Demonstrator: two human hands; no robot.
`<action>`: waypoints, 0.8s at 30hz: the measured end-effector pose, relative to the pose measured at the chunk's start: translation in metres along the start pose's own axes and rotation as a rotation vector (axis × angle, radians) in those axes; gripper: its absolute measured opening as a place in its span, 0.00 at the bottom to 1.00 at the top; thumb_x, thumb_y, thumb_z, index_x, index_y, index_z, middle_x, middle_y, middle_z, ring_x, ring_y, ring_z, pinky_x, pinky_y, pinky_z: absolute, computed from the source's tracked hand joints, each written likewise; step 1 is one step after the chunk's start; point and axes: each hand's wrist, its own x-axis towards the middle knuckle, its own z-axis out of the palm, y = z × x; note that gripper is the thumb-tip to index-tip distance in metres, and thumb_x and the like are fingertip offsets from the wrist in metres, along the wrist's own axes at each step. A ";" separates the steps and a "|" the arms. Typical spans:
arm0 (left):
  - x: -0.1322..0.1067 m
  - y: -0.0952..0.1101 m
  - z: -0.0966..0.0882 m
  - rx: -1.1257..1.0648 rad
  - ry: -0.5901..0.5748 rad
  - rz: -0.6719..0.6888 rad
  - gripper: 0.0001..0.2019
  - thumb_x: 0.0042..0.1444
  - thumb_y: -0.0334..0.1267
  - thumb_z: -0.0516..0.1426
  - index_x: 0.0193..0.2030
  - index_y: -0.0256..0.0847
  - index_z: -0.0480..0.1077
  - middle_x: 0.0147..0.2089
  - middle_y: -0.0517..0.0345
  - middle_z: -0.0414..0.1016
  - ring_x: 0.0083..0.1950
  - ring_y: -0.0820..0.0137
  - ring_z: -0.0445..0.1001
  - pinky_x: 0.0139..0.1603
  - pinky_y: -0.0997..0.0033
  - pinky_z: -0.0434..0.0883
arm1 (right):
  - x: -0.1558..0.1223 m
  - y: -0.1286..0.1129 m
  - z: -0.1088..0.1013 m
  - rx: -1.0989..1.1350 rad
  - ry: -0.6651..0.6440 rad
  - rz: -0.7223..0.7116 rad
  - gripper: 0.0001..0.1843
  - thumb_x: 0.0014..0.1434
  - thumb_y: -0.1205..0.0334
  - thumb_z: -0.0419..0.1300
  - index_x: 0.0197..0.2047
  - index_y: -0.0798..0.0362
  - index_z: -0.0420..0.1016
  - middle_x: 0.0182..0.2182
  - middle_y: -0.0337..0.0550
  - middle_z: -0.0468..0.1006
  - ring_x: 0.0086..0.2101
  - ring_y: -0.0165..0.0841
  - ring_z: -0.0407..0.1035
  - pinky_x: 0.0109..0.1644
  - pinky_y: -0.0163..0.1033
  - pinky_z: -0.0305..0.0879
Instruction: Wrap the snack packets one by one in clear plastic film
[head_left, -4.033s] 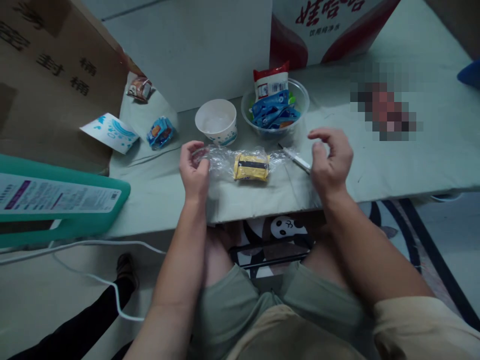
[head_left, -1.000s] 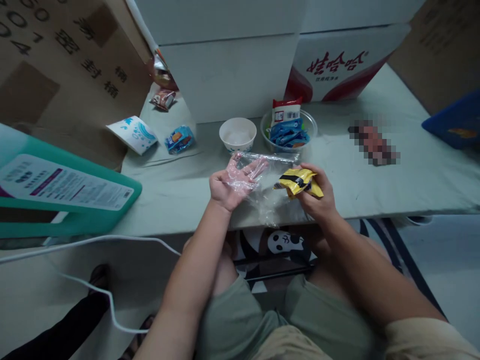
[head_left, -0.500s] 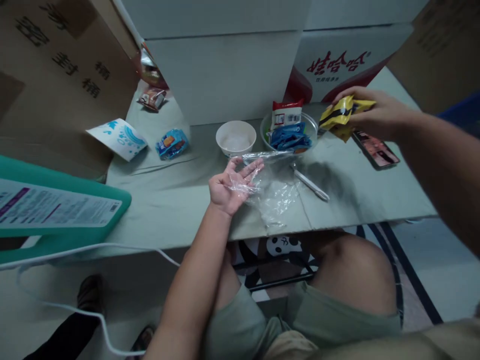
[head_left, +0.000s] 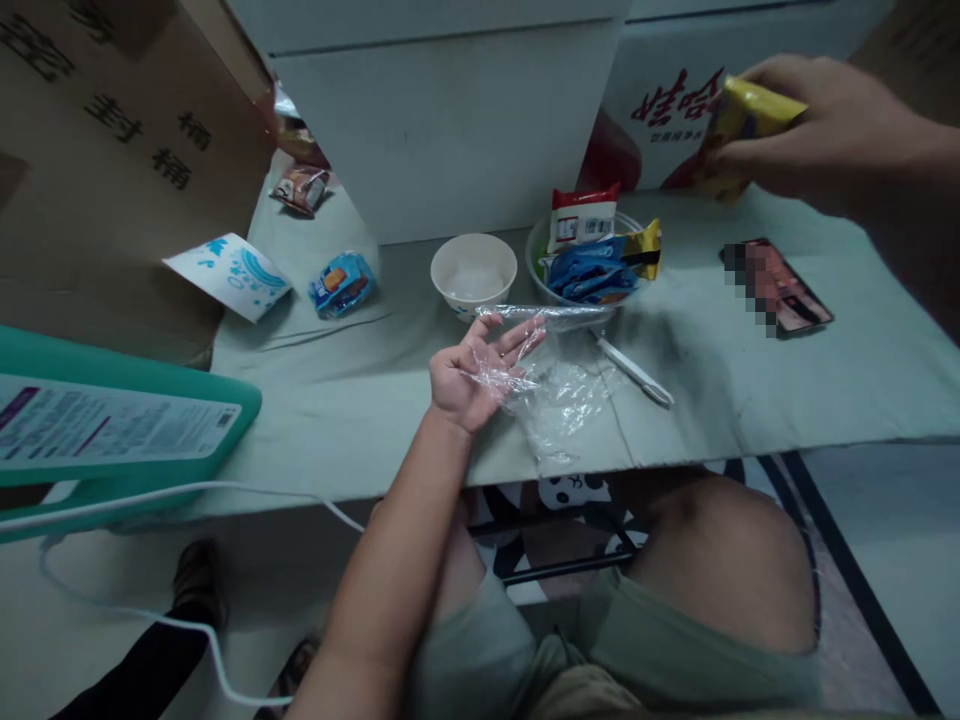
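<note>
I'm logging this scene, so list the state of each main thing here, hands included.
Left hand, open, fingers apart
Right hand, closed on yellow packet
Yellow packet, held up; seal unclear
Clear film, crumpled, partly over left hand
Clear bowl, uncovered, holding packets
White bowl, upright, uncovered; contents unclear
Phone, lying flat, screen lit
White pen-like tool, lying down

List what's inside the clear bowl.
A red-and-white packet, blue packets, something green at the left and a yellow packet jutting out rightward. Anything beneath them is covered.
</note>
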 end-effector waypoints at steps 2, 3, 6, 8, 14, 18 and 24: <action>-0.001 0.000 0.000 0.009 -0.007 0.007 0.24 0.30 0.31 0.52 0.41 0.41 0.66 0.53 0.41 0.79 0.68 0.45 0.70 0.52 0.47 0.77 | -0.014 -0.040 0.003 -0.009 -0.014 0.197 0.25 0.57 0.66 0.69 0.58 0.55 0.77 0.46 0.47 0.80 0.44 0.35 0.75 0.49 0.48 0.73; -0.002 0.000 0.000 0.011 -0.009 0.010 0.24 0.31 0.31 0.52 0.41 0.41 0.67 0.53 0.41 0.79 0.68 0.46 0.70 0.51 0.48 0.77 | -0.018 -0.060 0.008 0.078 -0.043 0.235 0.23 0.59 0.66 0.67 0.58 0.56 0.76 0.46 0.47 0.79 0.43 0.33 0.75 0.49 0.49 0.75; -0.004 0.000 0.001 0.006 -0.008 0.018 0.23 0.32 0.31 0.52 0.41 0.41 0.67 0.53 0.42 0.79 0.65 0.48 0.73 0.49 0.51 0.78 | -0.017 -0.102 0.034 0.086 -0.091 0.135 0.21 0.57 0.64 0.70 0.52 0.63 0.77 0.43 0.47 0.79 0.41 0.33 0.74 0.54 0.54 0.75; -0.005 0.000 0.001 0.003 -0.010 0.026 0.22 0.32 0.31 0.52 0.41 0.41 0.66 0.52 0.42 0.79 0.64 0.49 0.74 0.47 0.53 0.78 | -0.011 -0.113 0.056 -0.044 -0.062 0.090 0.24 0.57 0.60 0.69 0.53 0.64 0.76 0.47 0.51 0.79 0.46 0.37 0.74 0.59 0.56 0.71; -0.008 0.003 -0.002 -0.047 0.000 0.037 0.24 0.30 0.30 0.51 0.40 0.40 0.67 0.55 0.42 0.78 0.68 0.46 0.69 0.53 0.50 0.76 | -0.009 -0.108 0.100 -0.208 -0.232 0.156 0.29 0.65 0.45 0.57 0.46 0.69 0.77 0.45 0.64 0.80 0.52 0.48 0.75 0.61 0.55 0.67; -0.010 0.008 -0.004 -0.061 -0.009 0.039 0.24 0.29 0.30 0.51 0.40 0.40 0.67 0.57 0.40 0.78 0.69 0.44 0.68 0.49 0.54 0.77 | -0.009 -0.096 0.104 -0.252 -0.159 -0.025 0.22 0.61 0.60 0.60 0.53 0.68 0.77 0.45 0.56 0.81 0.53 0.44 0.74 0.63 0.52 0.64; -0.011 0.012 -0.003 -0.104 0.004 0.031 0.30 0.29 0.30 0.51 0.46 0.40 0.68 0.58 0.43 0.78 0.67 0.46 0.71 0.46 0.56 0.78 | 0.017 -0.083 0.132 -0.369 -0.312 -0.058 0.10 0.49 0.69 0.68 0.37 0.63 0.81 0.31 0.41 0.80 0.46 0.40 0.77 0.59 0.51 0.68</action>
